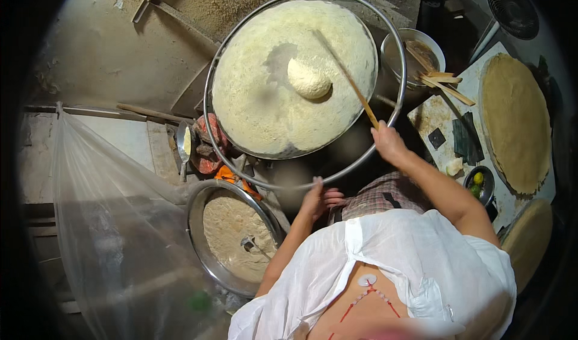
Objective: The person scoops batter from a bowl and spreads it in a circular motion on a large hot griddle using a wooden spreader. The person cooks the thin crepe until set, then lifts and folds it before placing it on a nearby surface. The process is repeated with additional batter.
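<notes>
Right hand [390, 143] is gripping the wooden stick [348, 75], seemingly spreading; left hand [317, 200], grip unclear; batter mound [309, 78] next needing outward sweeps!

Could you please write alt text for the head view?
A person's right hand holds a wooden stick over a round griddle spread with pale batter and topped by a mound; the left hand is at the surrounding metal ring. A basin of pale mixture sits at lower left, flatbreads at right.
</notes>
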A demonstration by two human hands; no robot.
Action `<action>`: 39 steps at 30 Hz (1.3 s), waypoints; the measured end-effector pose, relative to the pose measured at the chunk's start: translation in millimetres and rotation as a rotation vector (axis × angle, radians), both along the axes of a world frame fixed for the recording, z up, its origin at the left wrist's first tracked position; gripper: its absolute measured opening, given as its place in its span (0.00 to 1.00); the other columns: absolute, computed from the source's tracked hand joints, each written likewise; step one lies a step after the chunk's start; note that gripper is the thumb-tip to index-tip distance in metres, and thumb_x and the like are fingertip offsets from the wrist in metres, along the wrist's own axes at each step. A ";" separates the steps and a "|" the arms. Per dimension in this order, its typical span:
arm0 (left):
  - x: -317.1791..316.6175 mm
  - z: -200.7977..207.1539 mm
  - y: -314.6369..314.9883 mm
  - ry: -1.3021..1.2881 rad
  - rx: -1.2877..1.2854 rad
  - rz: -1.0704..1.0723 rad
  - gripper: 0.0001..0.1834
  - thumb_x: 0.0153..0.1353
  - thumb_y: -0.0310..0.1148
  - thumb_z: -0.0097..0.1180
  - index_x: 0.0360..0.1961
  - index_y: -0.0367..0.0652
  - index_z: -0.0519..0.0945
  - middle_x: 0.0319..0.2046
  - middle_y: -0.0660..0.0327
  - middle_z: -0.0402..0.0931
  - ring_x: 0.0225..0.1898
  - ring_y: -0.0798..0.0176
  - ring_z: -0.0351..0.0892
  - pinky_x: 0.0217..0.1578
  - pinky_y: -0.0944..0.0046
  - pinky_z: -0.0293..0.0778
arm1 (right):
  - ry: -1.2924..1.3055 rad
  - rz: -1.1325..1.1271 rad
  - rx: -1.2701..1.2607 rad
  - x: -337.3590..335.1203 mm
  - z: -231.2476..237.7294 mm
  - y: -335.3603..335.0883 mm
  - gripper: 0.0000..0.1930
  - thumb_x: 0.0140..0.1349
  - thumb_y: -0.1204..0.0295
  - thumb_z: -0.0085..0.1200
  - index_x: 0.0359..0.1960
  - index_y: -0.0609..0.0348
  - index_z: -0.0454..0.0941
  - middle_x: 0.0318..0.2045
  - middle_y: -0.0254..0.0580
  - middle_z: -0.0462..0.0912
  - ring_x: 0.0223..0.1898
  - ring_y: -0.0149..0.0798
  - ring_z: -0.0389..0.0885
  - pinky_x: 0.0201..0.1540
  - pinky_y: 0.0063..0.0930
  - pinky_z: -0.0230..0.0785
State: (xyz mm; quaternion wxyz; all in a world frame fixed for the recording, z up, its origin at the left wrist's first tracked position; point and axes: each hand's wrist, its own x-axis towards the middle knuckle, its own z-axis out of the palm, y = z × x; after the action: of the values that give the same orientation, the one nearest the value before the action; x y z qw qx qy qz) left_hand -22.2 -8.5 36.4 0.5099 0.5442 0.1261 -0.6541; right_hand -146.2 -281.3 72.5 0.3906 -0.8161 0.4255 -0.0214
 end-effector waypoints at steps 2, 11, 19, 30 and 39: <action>8.2 -13.5 13.9 -0.395 0.250 0.483 0.45 0.62 0.69 0.30 0.47 0.29 0.69 0.37 0.45 0.79 0.27 0.54 0.79 0.29 0.58 0.75 | 0.008 0.042 0.061 10.8 1.1 21.3 0.15 0.66 0.61 0.44 0.39 0.63 0.66 0.32 0.66 0.79 0.37 0.67 0.77 0.42 0.57 0.69; -51.6 -15.2 -55.0 -0.032 0.169 0.249 0.46 0.64 0.68 0.20 0.34 0.30 0.75 0.21 0.48 0.78 0.16 0.56 0.74 0.19 0.61 0.71 | 0.001 0.107 -0.076 21.6 11.0 -33.7 0.16 0.65 0.61 0.46 0.36 0.66 0.68 0.31 0.66 0.79 0.37 0.65 0.78 0.41 0.54 0.71; -36.8 24.8 -67.6 -0.166 -0.176 -0.225 0.23 0.66 0.49 0.47 0.35 0.35 0.77 0.23 0.57 0.79 0.23 0.64 0.77 0.27 0.66 0.73 | 0.013 0.337 -0.202 42.4 25.3 -57.3 0.15 0.66 0.62 0.44 0.36 0.64 0.70 0.31 0.64 0.79 0.36 0.66 0.78 0.39 0.55 0.70; 30.1 -0.2 238.8 -0.958 0.698 0.264 0.16 0.60 0.37 0.55 0.24 0.34 0.79 0.15 0.56 0.74 0.15 0.62 0.75 0.18 0.61 0.71 | 0.043 0.304 -0.102 64.0 29.5 -35.5 0.14 0.65 0.66 0.42 0.35 0.66 0.71 0.33 0.65 0.79 0.38 0.64 0.79 0.42 0.55 0.70; -14.5 -8.2 311.8 -0.967 1.329 -0.205 0.21 0.50 0.42 0.61 0.35 0.31 0.81 0.38 0.39 0.78 0.42 0.40 0.79 0.40 0.47 0.74 | 0.055 0.285 -0.098 78.3 31.6 7.2 0.14 0.63 0.67 0.43 0.37 0.68 0.72 0.35 0.65 0.79 0.40 0.64 0.78 0.45 0.54 0.70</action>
State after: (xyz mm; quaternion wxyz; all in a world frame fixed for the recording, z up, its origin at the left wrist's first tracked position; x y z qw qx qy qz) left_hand -36.7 303.3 28.3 0.0175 0.9624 0.2029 -0.1800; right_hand -67.9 -274.1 104.1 0.3374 -0.8866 0.3144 0.0357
